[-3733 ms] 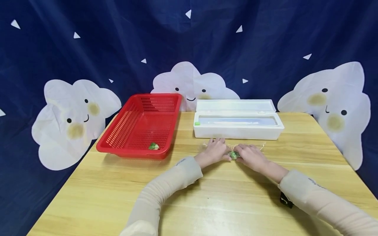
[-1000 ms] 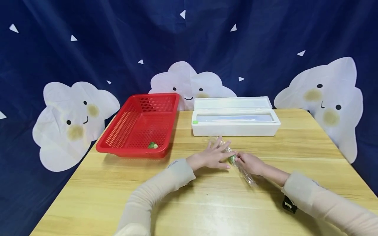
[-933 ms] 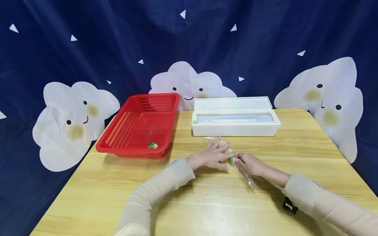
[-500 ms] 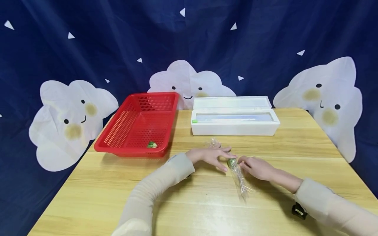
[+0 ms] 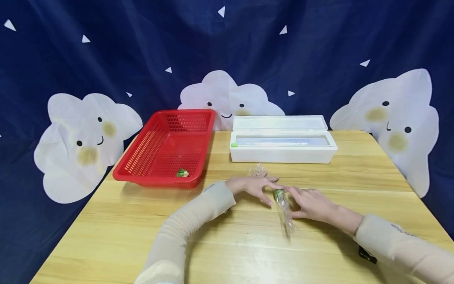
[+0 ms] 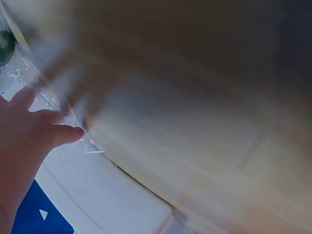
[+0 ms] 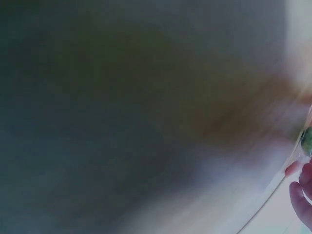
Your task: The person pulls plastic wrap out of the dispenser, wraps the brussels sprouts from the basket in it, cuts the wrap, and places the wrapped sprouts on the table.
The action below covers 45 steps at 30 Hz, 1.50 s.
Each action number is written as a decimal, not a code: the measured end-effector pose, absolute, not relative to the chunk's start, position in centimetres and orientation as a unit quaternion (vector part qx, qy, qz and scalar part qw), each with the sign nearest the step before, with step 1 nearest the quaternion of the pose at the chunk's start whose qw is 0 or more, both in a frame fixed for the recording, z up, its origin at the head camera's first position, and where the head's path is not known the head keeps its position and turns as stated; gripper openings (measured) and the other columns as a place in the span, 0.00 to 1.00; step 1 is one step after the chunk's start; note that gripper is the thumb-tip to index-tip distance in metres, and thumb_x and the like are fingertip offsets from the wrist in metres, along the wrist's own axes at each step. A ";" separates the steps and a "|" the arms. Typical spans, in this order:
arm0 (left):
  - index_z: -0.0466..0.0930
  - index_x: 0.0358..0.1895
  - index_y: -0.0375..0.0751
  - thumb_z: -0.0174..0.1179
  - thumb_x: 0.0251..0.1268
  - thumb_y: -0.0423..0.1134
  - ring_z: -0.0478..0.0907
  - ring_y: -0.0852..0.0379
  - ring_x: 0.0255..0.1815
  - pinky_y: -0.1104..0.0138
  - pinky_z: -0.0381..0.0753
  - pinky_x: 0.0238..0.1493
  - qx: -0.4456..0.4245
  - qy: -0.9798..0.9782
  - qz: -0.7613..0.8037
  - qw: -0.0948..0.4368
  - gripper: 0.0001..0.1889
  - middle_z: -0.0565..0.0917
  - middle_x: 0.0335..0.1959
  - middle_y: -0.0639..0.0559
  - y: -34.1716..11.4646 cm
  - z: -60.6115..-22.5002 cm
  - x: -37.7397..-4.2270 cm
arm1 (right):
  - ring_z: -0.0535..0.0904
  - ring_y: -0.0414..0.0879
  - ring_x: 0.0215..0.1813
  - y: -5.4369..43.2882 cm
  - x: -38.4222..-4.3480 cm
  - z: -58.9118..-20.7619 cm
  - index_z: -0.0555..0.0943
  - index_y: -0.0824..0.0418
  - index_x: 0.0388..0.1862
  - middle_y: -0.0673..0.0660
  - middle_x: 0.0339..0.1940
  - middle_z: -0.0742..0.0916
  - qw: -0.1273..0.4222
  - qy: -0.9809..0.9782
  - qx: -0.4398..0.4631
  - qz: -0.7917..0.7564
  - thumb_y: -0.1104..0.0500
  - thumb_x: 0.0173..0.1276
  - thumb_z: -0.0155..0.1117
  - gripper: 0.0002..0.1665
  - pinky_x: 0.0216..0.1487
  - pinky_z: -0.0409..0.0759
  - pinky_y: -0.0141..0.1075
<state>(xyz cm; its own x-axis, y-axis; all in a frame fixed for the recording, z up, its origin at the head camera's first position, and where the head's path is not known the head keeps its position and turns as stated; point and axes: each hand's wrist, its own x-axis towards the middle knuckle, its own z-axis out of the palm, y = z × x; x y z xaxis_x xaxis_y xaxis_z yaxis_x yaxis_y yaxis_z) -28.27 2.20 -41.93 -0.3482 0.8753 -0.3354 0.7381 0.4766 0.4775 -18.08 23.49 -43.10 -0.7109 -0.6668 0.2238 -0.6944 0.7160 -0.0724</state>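
A dark blue curtain [image 5: 248, 39] with white clouds hangs behind a pale wooden table [image 5: 106, 236]. At the left, a red basket [image 5: 156, 181] lies near the table's left edge. Near the back edge, a long white box [image 5: 283, 155] stands with its lid raised. In front of the box, a person's right hand [image 5: 312, 204] reaches in with its forefinger extended and grasps nothing. The left hand [image 5: 254, 186], fingers spread and relaxed, touches crinkled clear plastic wrap [image 5: 285, 207]. The wrap holds a small green vegetable [image 5: 278, 194] between the two hands; its loose ends stick out towards the box and the person. A second green vegetable [image 5: 182, 172] lies in the basket's near corner.

The step seems to be wrapping; the next move probably calls for folding in the loose ends. The box limits movement at the back, while the near side offers ample room.
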 end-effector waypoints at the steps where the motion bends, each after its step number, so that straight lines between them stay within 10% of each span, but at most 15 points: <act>1: 0.55 0.68 0.65 0.62 0.52 0.56 0.28 0.38 0.71 0.44 0.29 0.64 0.497 0.811 0.123 0.284 0.39 0.42 0.73 0.49 2.1 -41.9 -28.3 | 0.58 0.32 0.16 23.6 -18.0 -43.1 0.68 0.64 0.52 0.50 0.27 0.78 0.098 -0.918 0.376 0.075 0.43 0.51 0.68 0.37 0.15 0.58 0.21; 7: 0.56 0.68 0.62 0.63 0.53 0.52 0.25 0.39 0.70 0.45 0.26 0.64 0.499 0.802 0.142 0.296 0.38 0.42 0.73 0.50 1.4 -42.0 -28.6 | 0.72 0.38 0.21 24.3 -18.1 -43.2 0.65 0.63 0.57 0.56 0.36 0.81 0.112 -0.903 0.409 0.074 0.59 0.51 0.68 0.35 0.21 0.72 0.28; 15: 0.55 0.69 0.59 0.63 0.53 0.50 0.25 0.40 0.71 0.44 0.27 0.64 0.486 0.803 0.156 0.306 0.39 0.41 0.73 0.53 0.6 -42.3 -29.0 | 0.72 0.40 0.19 22.0 -18.5 -43.8 0.62 0.63 0.62 0.61 0.40 0.83 0.106 -0.915 0.384 0.071 0.45 0.54 0.67 0.42 0.19 0.69 0.26; 24: 0.58 0.68 0.59 0.64 0.53 0.50 0.25 0.39 0.70 0.43 0.27 0.64 0.488 0.802 0.157 0.307 0.38 0.42 0.73 0.52 1.0 -42.2 -28.6 | 0.77 0.41 0.26 21.6 -18.7 -43.7 0.75 0.59 0.38 0.50 0.31 0.81 0.160 -0.887 0.403 0.159 0.66 0.50 0.67 0.16 0.26 0.76 0.31; 32: 0.62 0.66 0.55 0.62 0.54 0.53 0.26 0.42 0.71 0.44 0.28 0.65 0.510 0.800 0.124 0.292 0.35 0.41 0.73 0.51 1.5 -41.8 -27.3 | 0.79 0.45 0.40 21.4 -18.2 -43.6 0.84 0.56 0.32 0.50 0.39 0.81 0.170 -0.859 0.424 0.232 0.60 0.47 0.71 0.10 0.40 0.79 0.38; 39: 0.58 0.68 0.53 0.64 0.51 0.50 0.30 0.43 0.72 0.45 0.32 0.66 0.523 0.791 0.162 0.273 0.39 0.42 0.73 0.47 1.8 -41.7 -27.4 | 0.81 0.43 0.34 21.0 -17.9 -43.8 0.83 0.60 0.33 0.50 0.33 0.83 0.140 -0.864 0.381 0.298 0.63 0.48 0.70 0.10 0.35 0.79 0.31; 45: 0.54 0.69 0.40 0.62 0.49 0.29 0.46 0.45 0.72 0.51 0.45 0.67 0.539 0.758 0.289 0.226 0.41 0.50 0.71 0.39 1.7 -41.8 -28.3 | 0.81 0.44 0.28 20.5 -18.1 -43.6 0.77 0.68 0.38 0.60 0.32 0.84 0.003 -0.848 0.309 0.430 0.66 0.55 0.65 0.12 0.29 0.80 0.31</act>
